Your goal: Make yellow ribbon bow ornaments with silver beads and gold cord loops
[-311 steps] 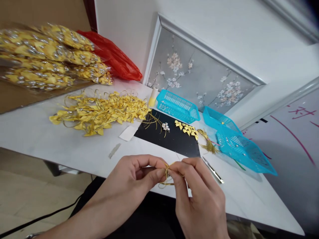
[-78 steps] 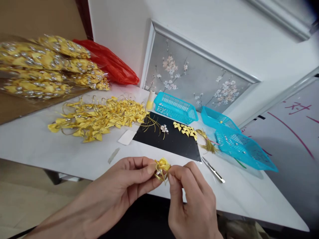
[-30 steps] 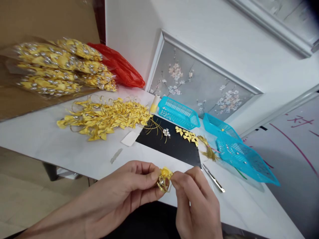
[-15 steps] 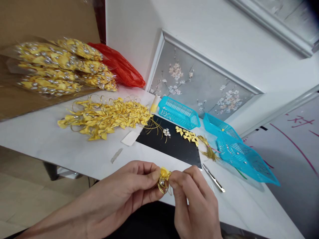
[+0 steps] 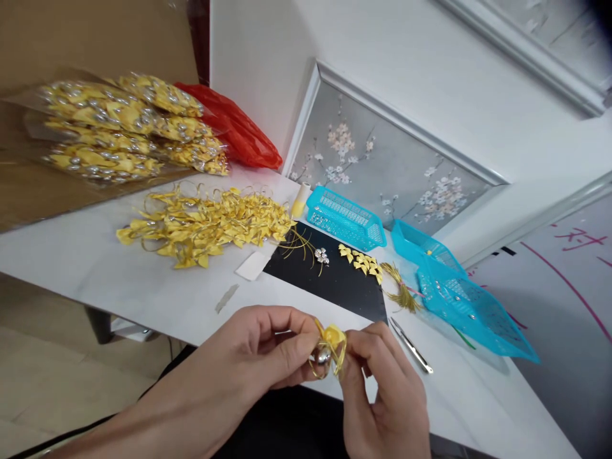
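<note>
Over the table's front edge, my left hand [image 5: 272, 357] pinches a small ornament [image 5: 333, 335] of yellow petals with gold cord looped around it. A shiny silver bead [image 5: 324, 356] hangs just under the petals. My right hand [image 5: 385, 382] is closed, thumb and forefinger gripping gold cord [image 5: 340, 360] at the ornament's right side. Its fingertips partly hide what they grip. Beyond the hands a black mat [image 5: 329, 287] bears silver beads [image 5: 322, 256], yellow bows [image 5: 361, 262] and loose cords [image 5: 299, 242]. A bundle of gold cords [image 5: 400, 290] lies at the mat's right.
A heap of yellow ornaments [image 5: 210, 223] covers the table's left part, with bagged ones [image 5: 109, 127] behind. Blue baskets [image 5: 345, 220] stand along the wall, near a thread spool [image 5: 301, 199]. Tweezers [image 5: 411, 346] lie right of the mat, and a white card [image 5: 253, 266] at its left.
Earlier the hands worked a cord loop; then yellow petals and silver showed between the fingers. In the last half second, both hands shifted slightly right and the silver bead came into clearer view.
</note>
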`<state>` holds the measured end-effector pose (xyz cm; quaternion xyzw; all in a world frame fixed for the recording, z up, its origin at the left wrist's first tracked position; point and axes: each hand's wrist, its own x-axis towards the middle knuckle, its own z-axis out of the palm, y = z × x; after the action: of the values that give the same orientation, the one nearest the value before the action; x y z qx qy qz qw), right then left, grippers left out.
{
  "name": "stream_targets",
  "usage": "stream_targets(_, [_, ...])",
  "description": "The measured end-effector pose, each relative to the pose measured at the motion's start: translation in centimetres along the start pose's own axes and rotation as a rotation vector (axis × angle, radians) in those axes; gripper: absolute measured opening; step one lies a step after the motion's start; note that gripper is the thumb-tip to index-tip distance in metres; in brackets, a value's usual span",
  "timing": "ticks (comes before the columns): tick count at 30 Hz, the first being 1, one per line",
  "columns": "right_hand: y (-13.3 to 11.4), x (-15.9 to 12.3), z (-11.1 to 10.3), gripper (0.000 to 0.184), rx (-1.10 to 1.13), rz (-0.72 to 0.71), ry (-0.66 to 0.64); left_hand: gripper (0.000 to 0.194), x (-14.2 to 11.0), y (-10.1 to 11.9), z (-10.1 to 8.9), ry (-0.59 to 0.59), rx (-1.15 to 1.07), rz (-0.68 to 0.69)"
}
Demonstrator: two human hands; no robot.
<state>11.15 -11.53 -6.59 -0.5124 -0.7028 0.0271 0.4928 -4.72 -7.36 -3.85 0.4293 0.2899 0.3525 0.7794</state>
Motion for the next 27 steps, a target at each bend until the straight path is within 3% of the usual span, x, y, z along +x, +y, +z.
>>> stream_targets(4, [-0.1,0.1,-0.6,0.012,-0.078,0.044,-0.038,0.021,0.1,0.0,-0.4,0.039,0.144,0.076])
stream_targets(6, [0.1,0.3,-1.1,0.017,-0.104,0.038,-0.051,0.023,0.3,0.0,-0.5,0.076,0.195,0.079])
stream_targets(11, [1.0,1.1,-2.5,0.031,-0.178,-0.212,-0.15,0.021,0.5,0.2,-0.3,0.12,0.217,0.042])
stream_targets(14, [1.5,1.3,-2.5,0.031,-0.141,-0.23,-0.204,0.023,0.6,0.0,-0.4,0.115,0.202,0.06])
stream_targets(16, [1.6,1.3,-2.4,0.024,-0.013,-0.132,-0.182,0.023,0.6,-0.1,-0.6,0.122,0.191,0.065])
stream_targets(20, [1.9,1.0,-2.0,0.018,0.33,0.198,-0.204,0.02,0.6,-0.1,-0.9,0.186,0.155,0.056])
stream_targets(24, [2.2,0.7,-0.8,0.026,0.747,0.486,-0.372,0.016,0.6,0.2,-0.7,0.191,0.125,0.051])
stream_targets(27, [2.4,0.8,0.3,0.04,1.034,0.65,-0.379,0.016,0.7,0.4,-0.4,0.201,0.129,0.061])
